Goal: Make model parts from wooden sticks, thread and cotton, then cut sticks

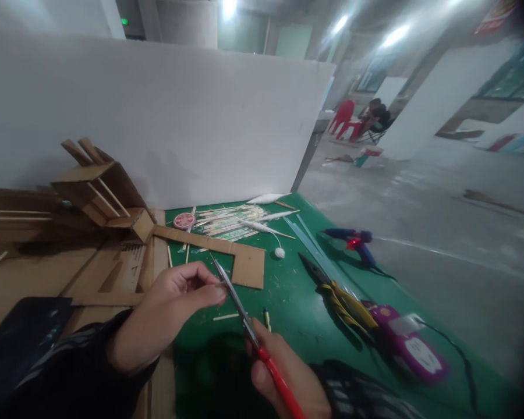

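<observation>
My right hand point(288, 372) grips red-handled scissors point(248, 326), blades pointing up and left over the green mat point(297, 302). My left hand point(179, 297) pinches something small at the blades, likely a thin wooden stick; it is too small to tell. Both hands sit near the table's front edge, in dark sleeves.
A cardboard model point(100, 198) stands at left, with an L-shaped cardboard strip point(240, 259) beside it. Sticks and wrappers point(227, 224) lie near a white board point(157, 116). Yellow-handled pliers point(340, 297), a blue glue gun point(353, 240) and a purple device point(408, 343) lie at right. A person sits far off.
</observation>
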`<state>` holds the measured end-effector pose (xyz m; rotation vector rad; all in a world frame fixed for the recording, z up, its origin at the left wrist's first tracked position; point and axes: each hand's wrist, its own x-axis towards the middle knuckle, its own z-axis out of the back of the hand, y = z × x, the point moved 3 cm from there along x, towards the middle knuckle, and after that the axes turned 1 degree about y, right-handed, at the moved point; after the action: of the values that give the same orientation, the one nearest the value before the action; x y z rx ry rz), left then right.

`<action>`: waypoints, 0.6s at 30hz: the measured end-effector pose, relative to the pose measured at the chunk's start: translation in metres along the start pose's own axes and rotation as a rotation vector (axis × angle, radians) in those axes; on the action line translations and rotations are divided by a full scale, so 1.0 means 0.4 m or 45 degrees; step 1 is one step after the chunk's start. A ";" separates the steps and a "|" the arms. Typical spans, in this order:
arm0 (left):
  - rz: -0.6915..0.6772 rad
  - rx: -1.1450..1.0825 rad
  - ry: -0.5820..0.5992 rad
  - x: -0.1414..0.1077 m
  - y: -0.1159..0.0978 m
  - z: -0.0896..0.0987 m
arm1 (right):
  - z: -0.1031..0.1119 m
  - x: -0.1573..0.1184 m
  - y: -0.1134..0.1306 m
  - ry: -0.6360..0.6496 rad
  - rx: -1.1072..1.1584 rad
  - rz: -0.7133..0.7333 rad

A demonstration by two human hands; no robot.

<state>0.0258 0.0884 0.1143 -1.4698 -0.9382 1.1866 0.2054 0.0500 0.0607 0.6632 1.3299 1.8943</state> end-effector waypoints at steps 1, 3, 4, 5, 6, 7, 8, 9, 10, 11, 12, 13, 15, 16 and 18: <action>0.007 -0.007 -0.004 0.000 0.001 0.000 | 0.001 0.000 -0.002 0.005 0.011 -0.007; 0.009 -0.002 -0.010 -0.001 0.001 0.001 | 0.004 0.000 -0.007 0.008 0.007 -0.018; 0.002 0.009 -0.009 -0.002 0.000 0.002 | 0.006 -0.001 -0.008 0.009 0.000 -0.021; -0.012 0.023 -0.006 -0.002 -0.002 0.002 | 0.008 -0.001 -0.009 0.009 -0.005 -0.021; -0.028 0.040 0.001 -0.001 -0.004 0.003 | 0.010 -0.002 -0.009 0.012 -0.007 -0.020; -0.043 0.053 0.007 -0.001 -0.006 0.003 | 0.010 -0.002 -0.009 0.024 -0.007 -0.019; -0.055 0.066 0.010 0.000 -0.007 0.003 | 0.011 -0.003 -0.008 0.033 -0.008 -0.020; -0.060 0.077 0.013 0.001 -0.008 0.003 | 0.011 -0.003 -0.007 0.035 -0.012 -0.024; -0.061 0.086 0.010 0.002 -0.008 0.003 | 0.010 -0.003 -0.005 0.036 -0.018 -0.029; -0.059 0.095 0.008 0.002 -0.008 0.002 | 0.010 -0.003 -0.003 0.033 -0.023 -0.033; -0.058 0.104 0.007 0.003 -0.008 0.002 | 0.010 -0.003 -0.001 0.031 -0.025 -0.036; -0.060 0.113 0.003 0.003 -0.007 0.002 | 0.010 -0.002 0.000 0.031 -0.025 -0.040; -0.063 0.126 -0.004 0.004 -0.005 0.002 | 0.009 -0.001 0.002 0.044 -0.022 -0.040; -0.063 0.131 -0.004 0.004 -0.005 0.002 | 0.009 -0.001 0.003 0.048 -0.024 -0.037; -0.061 0.137 -0.004 0.005 -0.003 0.003 | 0.010 -0.001 0.003 0.045 -0.038 -0.022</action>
<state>0.0251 0.0906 0.1152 -1.3532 -0.8936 1.1864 0.2083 0.0519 0.0632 0.6040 1.3233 1.9166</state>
